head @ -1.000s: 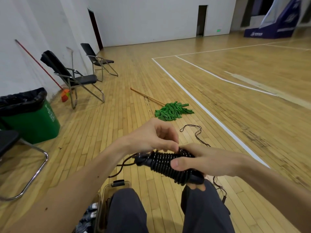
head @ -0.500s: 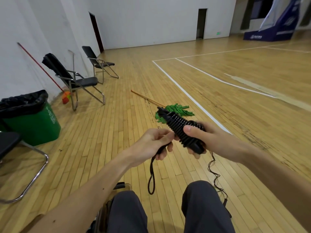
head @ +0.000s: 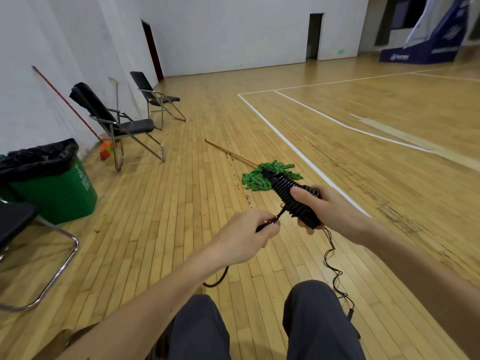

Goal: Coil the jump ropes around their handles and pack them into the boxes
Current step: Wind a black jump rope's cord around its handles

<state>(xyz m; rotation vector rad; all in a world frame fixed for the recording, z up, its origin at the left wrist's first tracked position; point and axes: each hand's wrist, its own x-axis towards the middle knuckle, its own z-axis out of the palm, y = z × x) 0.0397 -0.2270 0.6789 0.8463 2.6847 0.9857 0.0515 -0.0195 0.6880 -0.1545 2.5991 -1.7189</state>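
In the right hand (head: 333, 213), fingers curled tight and thumb on top — the jump rope handles (head: 287, 192), black, wound along most of their length with glossy rope coils, held in the air above the floor (head: 161, 229) and tilted, far end pointing up and away. In the left hand (head: 242, 239), just beside and lower, pinched between thumb and curled fingers, the loose rope end (head: 276, 219), stretched up to the coils and hanging out below the wrist in a slack loop near the left knee. From the near end of the bundle, under the right hand, a thin kinked cord (head: 337, 273) trailing down to the floor beside the right knee. Just past the bundle, on the boards, a green mop (head: 255, 178) with a wooden stick. Farther left, by the wall — a green bin (head: 59, 193) lined with a black bag, two black folding chairs (head: 137, 126), a red-handled broom (head: 67, 103) leaning on the wall. At the left edge, part of another chair (head: 15, 219).
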